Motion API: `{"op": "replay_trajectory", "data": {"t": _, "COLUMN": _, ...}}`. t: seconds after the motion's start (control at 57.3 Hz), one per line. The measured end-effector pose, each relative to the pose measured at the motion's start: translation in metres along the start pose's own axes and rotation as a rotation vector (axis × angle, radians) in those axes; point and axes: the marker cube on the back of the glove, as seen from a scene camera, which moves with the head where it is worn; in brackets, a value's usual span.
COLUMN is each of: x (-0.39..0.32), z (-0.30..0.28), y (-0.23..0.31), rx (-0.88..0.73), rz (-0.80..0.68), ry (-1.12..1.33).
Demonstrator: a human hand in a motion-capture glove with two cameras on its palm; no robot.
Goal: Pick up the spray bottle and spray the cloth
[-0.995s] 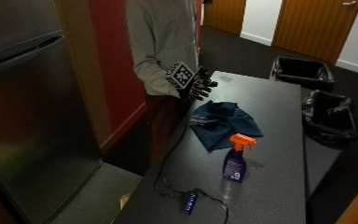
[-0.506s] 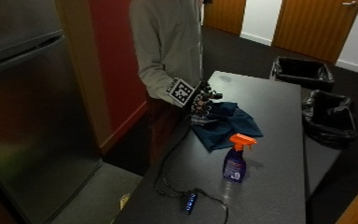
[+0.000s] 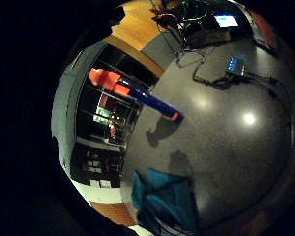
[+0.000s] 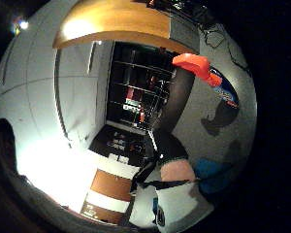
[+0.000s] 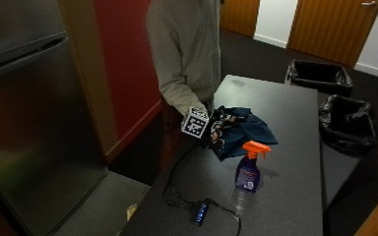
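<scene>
A purple spray bottle (image 5: 248, 171) with an orange trigger head stands upright on the grey table (image 5: 294, 196), just in front of a crumpled dark teal cloth (image 5: 249, 129). My gloved right hand (image 5: 215, 130) hangs over the cloth's left edge, a short way from the bottle, with its fingers relaxed and holding nothing. The little finger side palm view shows the bottle (image 3: 137, 92) standing apart on the table, with the cloth (image 3: 163, 199) nearer the palm. In the thumb side palm view the bottle (image 4: 203, 73) and a corner of the cloth (image 4: 212, 177) show past a fingertip (image 4: 177, 171).
Two black-lined bins (image 5: 319, 76) (image 5: 346, 123) stand on the floor along the table's right side. A cable with a small lit hub (image 5: 200, 214) lies on the table's near end. A steel fridge (image 5: 32, 123) stands at the left.
My hand has come down and moved along the table, from beside the cloth's far end to over its left edge, closer to the bottle. Bottle and cloth have stayed put.
</scene>
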Motion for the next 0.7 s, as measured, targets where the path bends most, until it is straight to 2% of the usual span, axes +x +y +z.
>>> {"op": "replay_trajectory", "data": {"t": 0.419, "x": 0.02, "z": 0.051, "y": -0.052, "rx": 0.06, "rz": 0.125, "ry": -0.057}}
{"op": "replay_trajectory", "data": {"t": 0.698, "x": 0.032, "z": 0.08, "y": -0.068, "rx": 0.055, "rz": 0.196, "ry": -0.116}}
